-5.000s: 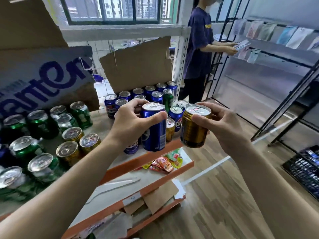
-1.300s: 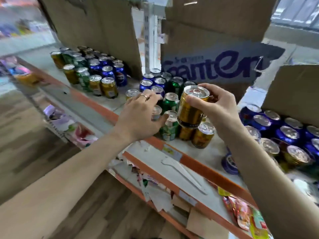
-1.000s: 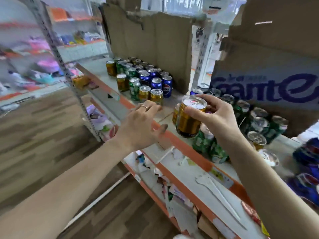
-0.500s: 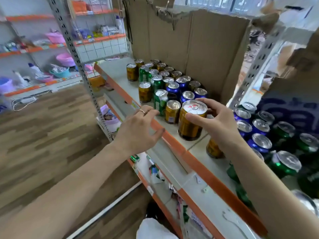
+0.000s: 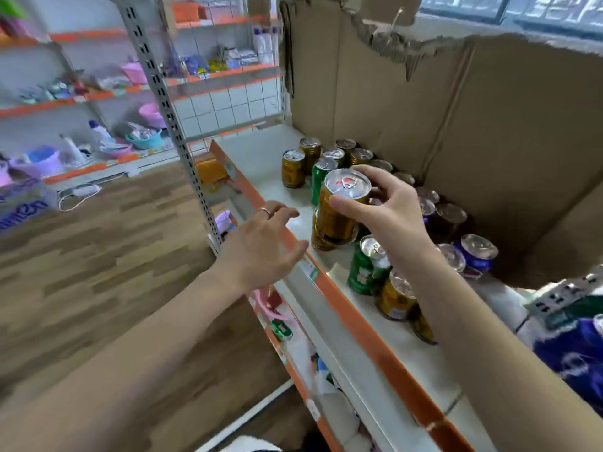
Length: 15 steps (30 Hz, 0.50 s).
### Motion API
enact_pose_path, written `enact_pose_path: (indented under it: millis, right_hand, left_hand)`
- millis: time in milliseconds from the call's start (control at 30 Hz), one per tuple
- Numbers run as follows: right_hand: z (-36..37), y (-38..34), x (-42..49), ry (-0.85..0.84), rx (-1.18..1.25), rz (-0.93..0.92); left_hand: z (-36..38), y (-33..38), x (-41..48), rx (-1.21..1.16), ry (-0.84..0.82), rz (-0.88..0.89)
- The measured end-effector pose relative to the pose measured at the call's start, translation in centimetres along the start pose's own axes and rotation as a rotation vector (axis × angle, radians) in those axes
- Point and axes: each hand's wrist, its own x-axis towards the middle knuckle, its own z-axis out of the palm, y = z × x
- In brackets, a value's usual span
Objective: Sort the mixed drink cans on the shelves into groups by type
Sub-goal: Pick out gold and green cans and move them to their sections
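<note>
Above the orange front lip of the shelf (image 5: 329, 290), the right hand (image 5: 388, 210) grasps a gold can (image 5: 339, 210) by its upper rim, thumb toward the camera and fingers wrapped round the far side. Held that way the base stays free, which suits setting the can straight down among its neighbours. The can hangs just over another gold can (image 5: 318, 238) that stands near the lip, so the spot chosen is probably beside that one, to build a gold group.

Just left of the held can, the left hand (image 5: 261, 246) hovers over the lip with fingers spread and relaxed, holding nothing (a ring shows on one finger); it reads as steadying or waiting to help.

Behind the held can, toward the cardboard backing (image 5: 456, 125), stands a mixed cluster: more gold cans (image 5: 293, 169) at the far left end and a green can (image 5: 321, 176) touching them. Right of the held can a second green can (image 5: 367, 265) stands next to a gold one (image 5: 396, 296), with blue cans (image 5: 476, 256) nearer the cardboard. Types are mingled here, so the sorting looks far from finished.

The risk is knocking the tightly packed neighbours while lowering.
</note>
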Motion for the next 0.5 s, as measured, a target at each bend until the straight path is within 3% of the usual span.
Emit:
enact_pose_path:
  millis: [233, 500]
  right_hand:
    - [5.5, 2.7, 6.2, -0.055, -0.103, 0.05]
    - [11.9, 5.5, 12.4, 0.123, -0.11, 0.104]
  left_hand:
    - [-0.2, -7.2, 5.6, 0.037, -0.008, -0.009]
    - [1.2, -15.9, 15.0, 0.117, -0.116, 0.137]
